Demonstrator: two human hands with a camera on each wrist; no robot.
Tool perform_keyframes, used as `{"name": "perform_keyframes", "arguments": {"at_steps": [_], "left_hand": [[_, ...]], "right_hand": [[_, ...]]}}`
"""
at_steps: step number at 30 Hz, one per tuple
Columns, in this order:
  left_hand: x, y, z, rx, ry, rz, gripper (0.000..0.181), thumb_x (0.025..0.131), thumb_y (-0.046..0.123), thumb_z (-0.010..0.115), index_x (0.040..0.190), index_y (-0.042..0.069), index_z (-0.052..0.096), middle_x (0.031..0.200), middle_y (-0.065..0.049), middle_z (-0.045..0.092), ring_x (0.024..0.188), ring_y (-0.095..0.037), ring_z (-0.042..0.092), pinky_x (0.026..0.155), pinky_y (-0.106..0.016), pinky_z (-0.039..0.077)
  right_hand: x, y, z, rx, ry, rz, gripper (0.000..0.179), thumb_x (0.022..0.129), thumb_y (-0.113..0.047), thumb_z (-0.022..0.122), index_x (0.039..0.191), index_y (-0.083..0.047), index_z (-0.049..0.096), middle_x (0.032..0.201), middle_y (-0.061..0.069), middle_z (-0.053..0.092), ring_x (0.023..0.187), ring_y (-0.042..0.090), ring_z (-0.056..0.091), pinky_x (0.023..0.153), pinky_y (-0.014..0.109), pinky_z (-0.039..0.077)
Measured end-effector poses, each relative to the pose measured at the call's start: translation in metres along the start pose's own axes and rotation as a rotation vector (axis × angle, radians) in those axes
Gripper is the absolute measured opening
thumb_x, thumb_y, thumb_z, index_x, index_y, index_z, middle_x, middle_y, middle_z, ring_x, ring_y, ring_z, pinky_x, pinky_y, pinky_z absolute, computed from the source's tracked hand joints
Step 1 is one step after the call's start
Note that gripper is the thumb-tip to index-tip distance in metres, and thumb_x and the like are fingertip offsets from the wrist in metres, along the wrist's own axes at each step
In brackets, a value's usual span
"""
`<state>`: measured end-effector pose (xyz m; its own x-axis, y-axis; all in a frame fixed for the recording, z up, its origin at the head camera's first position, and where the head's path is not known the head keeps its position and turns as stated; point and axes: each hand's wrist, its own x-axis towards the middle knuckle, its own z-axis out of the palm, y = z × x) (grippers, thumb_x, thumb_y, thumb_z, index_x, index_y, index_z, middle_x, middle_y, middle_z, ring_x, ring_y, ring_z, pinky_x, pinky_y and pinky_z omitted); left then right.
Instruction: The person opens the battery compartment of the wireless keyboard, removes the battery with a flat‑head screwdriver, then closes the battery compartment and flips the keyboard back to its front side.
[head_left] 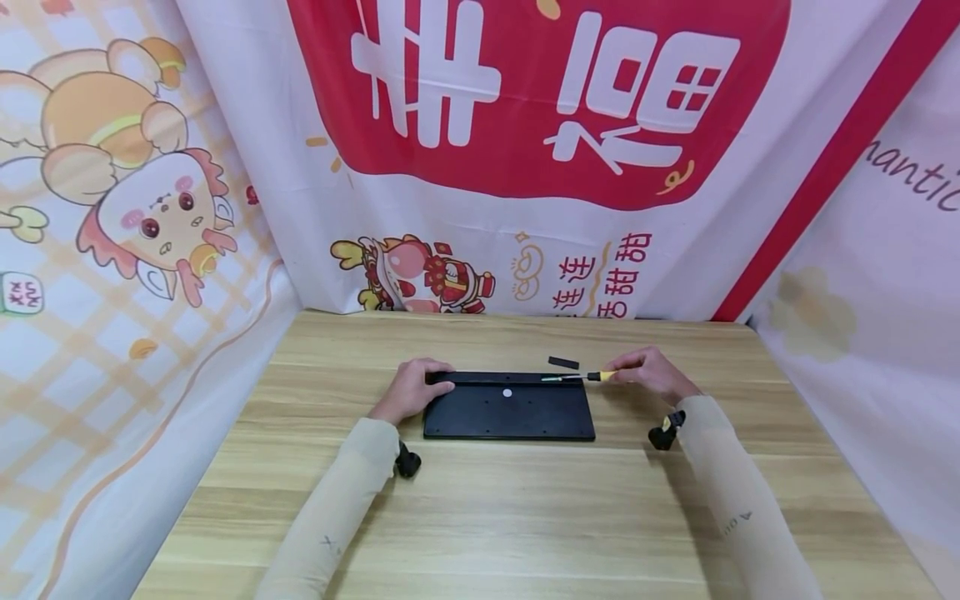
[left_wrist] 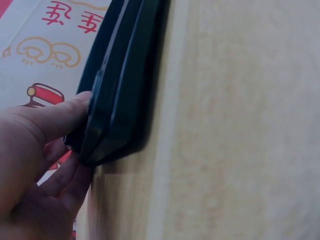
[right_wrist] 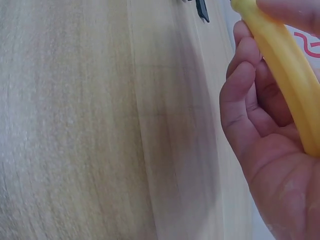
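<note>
A black keyboard [head_left: 510, 419] lies face down on the wooden table, its underside showing a round white sticker and a raised bar along the far edge. At its far left corner my left hand [head_left: 408, 390] grips the end; in the left wrist view the thumb presses one face and the fingers reach round the other side. My right hand [head_left: 649, 372] holds a screwdriver [head_left: 597, 377] by its yellow handle [right_wrist: 285, 60]. The shaft points left, over the right part of the bar, where a small greenish piece shows by the tip.
A small black strip-shaped cover [head_left: 563, 362] lies on the table [head_left: 510, 517] just beyond the keyboard's far right corner. Behind the table hangs a printed cloth [head_left: 465, 192], with more cloth at both sides. Each wrist carries a small black camera.
</note>
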<state>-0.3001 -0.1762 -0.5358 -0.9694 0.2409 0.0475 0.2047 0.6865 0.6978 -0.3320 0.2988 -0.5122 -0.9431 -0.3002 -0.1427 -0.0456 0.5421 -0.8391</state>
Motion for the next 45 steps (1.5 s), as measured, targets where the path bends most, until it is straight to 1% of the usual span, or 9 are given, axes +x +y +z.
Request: {"name": "perform_keyframes", "arguments": {"at_steps": [8, 13, 20, 24, 30, 33, 39, 42, 45], "left_hand": [[0.002, -0.004, 0.000, 0.014, 0.014, 0.024, 0.031, 0.097, 0.026, 0.079, 0.127, 0.018, 0.078, 0.136, -0.007, 0.073, 0.137, -0.031, 0.062, 0.119, -0.054, 0.046], [0.002, -0.005, 0.001, 0.013, 0.012, 0.025, 0.030, 0.096, 0.027, 0.080, 0.125, 0.018, 0.079, 0.136, -0.007, 0.073, 0.136, -0.030, 0.062, 0.119, -0.053, 0.046], [0.003, -0.006, 0.004, 0.005, 0.001, 0.011, 0.030, 0.097, 0.027, 0.079, 0.126, 0.019, 0.078, 0.138, -0.006, 0.072, 0.138, -0.031, 0.061, 0.119, -0.054, 0.046], [0.002, -0.006, 0.005, 0.004, 0.005, 0.013, 0.030, 0.098, 0.027, 0.079, 0.127, 0.019, 0.078, 0.138, -0.006, 0.072, 0.139, -0.030, 0.061, 0.120, -0.054, 0.045], [0.000, -0.004, 0.003, 0.007, 0.006, 0.015, 0.031, 0.098, 0.027, 0.078, 0.127, 0.019, 0.078, 0.139, -0.006, 0.072, 0.139, -0.030, 0.060, 0.120, -0.053, 0.045], [0.000, -0.005, 0.002, 0.009, 0.005, 0.015, 0.030, 0.098, 0.027, 0.078, 0.127, 0.019, 0.078, 0.139, -0.007, 0.072, 0.139, -0.031, 0.060, 0.120, -0.054, 0.045], [0.001, -0.006, 0.003, 0.022, 0.010, 0.016, 0.030, 0.098, 0.028, 0.078, 0.127, 0.019, 0.078, 0.138, -0.007, 0.072, 0.138, -0.031, 0.061, 0.119, -0.054, 0.046], [0.001, -0.006, 0.003, 0.018, 0.008, 0.018, 0.030, 0.098, 0.028, 0.078, 0.127, 0.019, 0.078, 0.139, -0.006, 0.072, 0.139, -0.031, 0.060, 0.119, -0.054, 0.046], [0.001, -0.005, 0.003, 0.013, 0.008, 0.017, 0.031, 0.098, 0.028, 0.078, 0.127, 0.019, 0.078, 0.138, -0.006, 0.072, 0.139, -0.030, 0.061, 0.119, -0.054, 0.046]], "right_hand": [[-0.003, 0.000, 0.001, 0.056, -0.002, 0.038, 0.032, 0.096, -0.013, 0.076, 0.122, 0.007, 0.075, 0.107, 0.007, 0.081, 0.087, 0.007, 0.068, 0.078, 0.024, 0.058], [-0.005, -0.003, 0.002, 0.048, 0.006, 0.047, 0.032, 0.097, -0.015, 0.077, 0.122, 0.005, 0.076, 0.113, 0.012, 0.080, 0.088, 0.007, 0.067, 0.080, 0.026, 0.059], [-0.012, -0.005, -0.001, -0.045, 0.024, -0.006, 0.033, 0.096, -0.022, 0.080, 0.121, 0.000, 0.077, 0.123, 0.020, 0.076, 0.101, 0.013, 0.068, 0.088, 0.023, 0.057], [-0.017, -0.002, -0.007, -0.086, 0.054, -0.023, 0.033, 0.096, -0.027, 0.080, 0.121, -0.005, 0.079, 0.126, 0.018, 0.075, 0.109, 0.019, 0.066, 0.092, 0.025, 0.054], [-0.022, 0.000, -0.012, -0.148, 0.126, -0.003, 0.040, 0.096, -0.037, 0.078, 0.127, -0.011, 0.077, 0.134, 0.016, 0.072, 0.122, 0.029, 0.061, 0.097, 0.032, 0.049], [-0.023, 0.001, -0.014, -0.159, 0.156, -0.003, 0.042, 0.098, -0.036, 0.077, 0.130, -0.010, 0.075, 0.135, 0.019, 0.070, 0.121, 0.031, 0.060, 0.096, 0.034, 0.050], [-0.022, 0.010, -0.014, -0.171, 0.205, 0.012, 0.036, 0.099, -0.034, 0.076, 0.127, -0.011, 0.076, 0.134, 0.019, 0.069, 0.119, 0.033, 0.058, 0.102, 0.044, 0.048], [-0.019, 0.017, -0.012, -0.156, 0.226, 0.027, 0.033, 0.098, -0.034, 0.077, 0.125, -0.013, 0.077, 0.132, 0.016, 0.071, 0.118, 0.031, 0.058, 0.103, 0.044, 0.047], [-0.016, 0.023, -0.010, -0.148, 0.249, 0.027, 0.032, 0.097, -0.033, 0.079, 0.123, -0.013, 0.078, 0.128, 0.014, 0.073, 0.116, 0.029, 0.059, 0.100, 0.039, 0.046]]}}
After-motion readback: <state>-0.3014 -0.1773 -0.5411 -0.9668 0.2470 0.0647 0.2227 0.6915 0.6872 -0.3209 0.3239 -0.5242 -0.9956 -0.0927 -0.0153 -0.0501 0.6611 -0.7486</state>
